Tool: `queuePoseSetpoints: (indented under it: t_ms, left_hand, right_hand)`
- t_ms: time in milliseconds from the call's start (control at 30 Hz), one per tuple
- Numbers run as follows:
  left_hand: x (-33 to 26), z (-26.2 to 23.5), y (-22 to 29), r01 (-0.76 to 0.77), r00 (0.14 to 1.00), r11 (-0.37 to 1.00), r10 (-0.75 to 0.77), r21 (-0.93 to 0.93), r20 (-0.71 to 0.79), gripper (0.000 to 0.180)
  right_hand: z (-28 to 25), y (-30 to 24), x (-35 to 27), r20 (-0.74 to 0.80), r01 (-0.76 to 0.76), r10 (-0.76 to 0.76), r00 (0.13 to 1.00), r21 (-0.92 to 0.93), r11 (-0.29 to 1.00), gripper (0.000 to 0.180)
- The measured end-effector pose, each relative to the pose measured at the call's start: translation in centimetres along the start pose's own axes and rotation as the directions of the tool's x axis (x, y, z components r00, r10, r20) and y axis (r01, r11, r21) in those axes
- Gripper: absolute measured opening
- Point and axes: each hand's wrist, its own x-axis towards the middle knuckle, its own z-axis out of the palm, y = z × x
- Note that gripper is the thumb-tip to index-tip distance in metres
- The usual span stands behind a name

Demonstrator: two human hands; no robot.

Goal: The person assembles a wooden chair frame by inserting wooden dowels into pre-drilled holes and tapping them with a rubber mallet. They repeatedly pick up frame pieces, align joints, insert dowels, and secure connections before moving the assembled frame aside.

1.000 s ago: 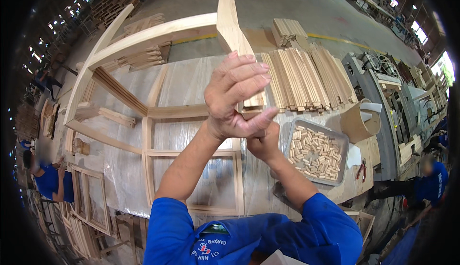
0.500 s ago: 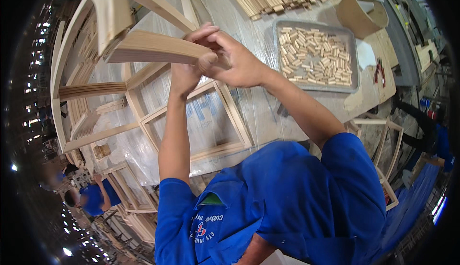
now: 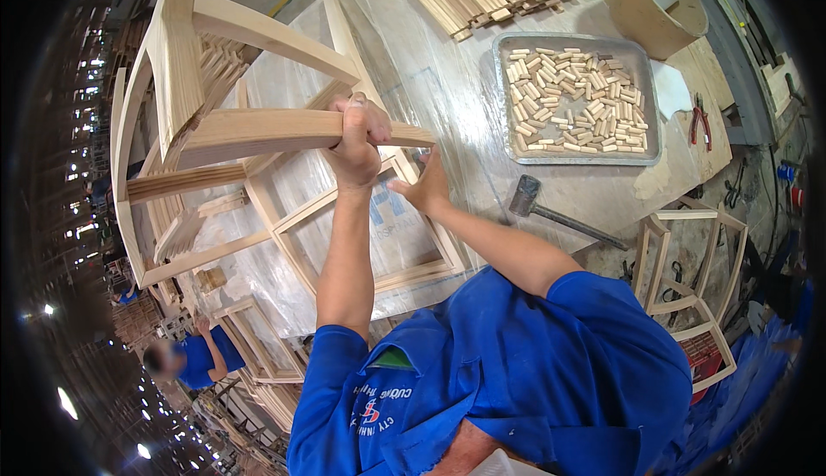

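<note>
Bench: plastic-covered worktable (image 3: pixel 482 98), workshop floor around.
L hand (image 3: pixel 357 136): arm raised, fingers wrapped tight round wooden frame rail (image 3: pixel 258 132).
R hand (image 3: pixel 422 188): fingers spread, just under rail's end, by flat frame (image 3: pixel 361 235).
Nearby: dowel tray (image 3: pixel 576 102), hammer (image 3: pixel 551 209).

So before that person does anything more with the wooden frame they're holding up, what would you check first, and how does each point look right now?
1. Left hand gripping the frame rail: ok, fingers wrapped round it.
2. Right hand steadying the frame: cannot tell, it sits under the rail's end and the contact is hidden.
3. Hammer within reach: ok, it lies on the table just past the right hand.
4. Supply of wooden pegs: ok, the metal tray holds plenty.
5. Flat frame on the plastic sheet out of the way: not ok, it lies right below the lifted piece.
6. Joints tight: cannot tell.
</note>
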Motion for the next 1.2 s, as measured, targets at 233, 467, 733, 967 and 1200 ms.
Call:
queuePoseSetpoints:
  t_ms: [233,467,733,967,1200]
  left_hand:
    - [-0.3,0.5,0.5,0.035,0.997,0.998,-0.032,0.058,-0.064,0.036]
    - [-0.3,0.2,0.3,0.043,0.998,0.997,-0.039,0.061,-0.055,0.037]
    - [-0.3,0.1,0.6,0.044,0.998,0.998,-0.042,0.053,-0.042,0.035]
    - [-0.5,0.2,0.7,0.027,0.999,0.995,-0.025,0.096,-0.024,0.034]
    - [0.2,-1.3,0.8,-0.094,0.991,0.986,0.080,0.138,0.107,0.030]
  right_hand:
    - [0.8,0.2,0.2,-0.141,0.111,-0.099,0.985,0.075,0.991,0.123]
    - [1.0,0.4,0.4,-0.172,0.166,-0.160,0.972,0.021,0.986,0.121]
    - [1.1,0.8,0.6,-0.196,0.226,-0.211,0.957,0.055,0.973,0.112]
    - [0.8,1.2,0.3,-0.163,0.187,-0.196,0.967,-0.069,0.980,0.110]
    - [-11.8,3.1,-3.1,0.074,0.292,-0.282,0.956,-0.195,0.937,0.058]
